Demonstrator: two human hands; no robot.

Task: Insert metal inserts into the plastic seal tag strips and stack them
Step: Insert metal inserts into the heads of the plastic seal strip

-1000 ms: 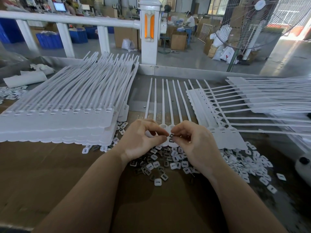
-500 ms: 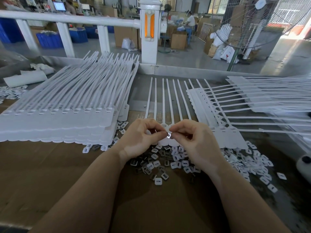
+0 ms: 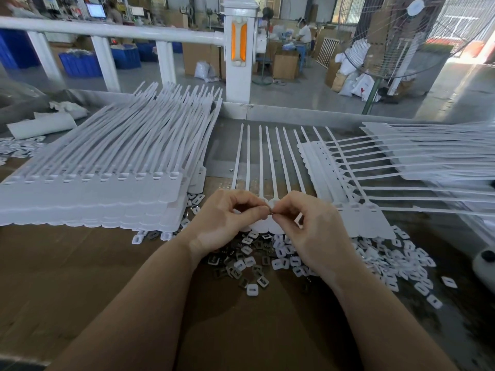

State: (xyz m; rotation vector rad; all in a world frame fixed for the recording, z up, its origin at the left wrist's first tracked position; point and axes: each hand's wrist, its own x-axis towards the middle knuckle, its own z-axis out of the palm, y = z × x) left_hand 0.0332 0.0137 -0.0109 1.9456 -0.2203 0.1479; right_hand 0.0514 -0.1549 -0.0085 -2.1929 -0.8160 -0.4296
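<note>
A white seal tag strip [image 3: 261, 162] lies in front of me, its thin tails pointing away and its tag end under my hands. My left hand [image 3: 225, 223] and my right hand [image 3: 313, 231] meet over that tag end, and their fingertips pinch a small metal insert [image 3: 271, 210] between them. Beneath my wrists lies a heap of loose metal inserts and white plastic caps [image 3: 267, 261]. A tall stack of strips [image 3: 93, 188] rises on the left. More strips [image 3: 401, 162] fan out on the right.
The brown cardboard work surface [image 3: 67, 277] runs to the near edge. A white railing with a post [image 3: 238, 49] stands behind the bench, and a fan [image 3: 401, 36] stands at the back right. White caps [image 3: 412, 274] spread to the right.
Both hands have lifted slightly and come together; the insert once held by my right hand near the tag is now pinched between both hands' fingertips.
</note>
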